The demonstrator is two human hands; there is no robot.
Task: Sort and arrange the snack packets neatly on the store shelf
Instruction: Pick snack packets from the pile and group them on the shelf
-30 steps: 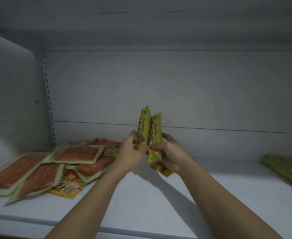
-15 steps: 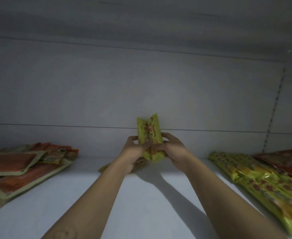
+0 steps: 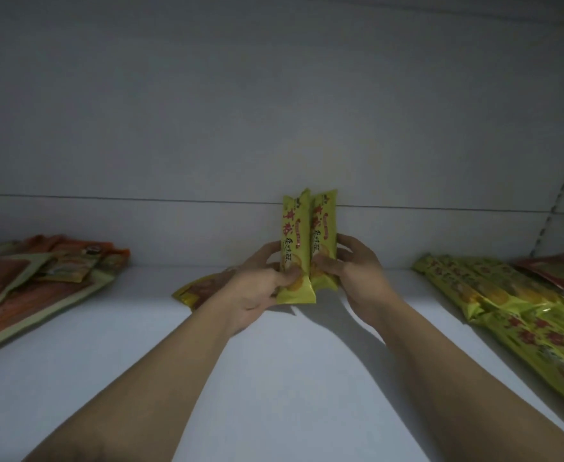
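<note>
Two long yellow-green snack packets stand upright side by side above the middle of the white shelf (image 3: 274,378). My left hand (image 3: 257,288) grips the left packet (image 3: 292,235) near its lower end. My right hand (image 3: 357,275) grips the right packet (image 3: 323,228) the same way, and the two packets touch. Behind my left hand a yellow packet (image 3: 195,290) lies flat on the shelf, partly hidden.
A heap of orange-red flat packets (image 3: 24,281) lies at the left. Several yellow-green long packets (image 3: 513,311) lie in a row at the right, with red packets (image 3: 560,271) behind them. The shelf's back wall (image 3: 274,128) is close behind my hands.
The view has swung right, so the orange heap moved left and the right-hand packets came into sight. The two packets in my hands now stand straighter and closer together.
</note>
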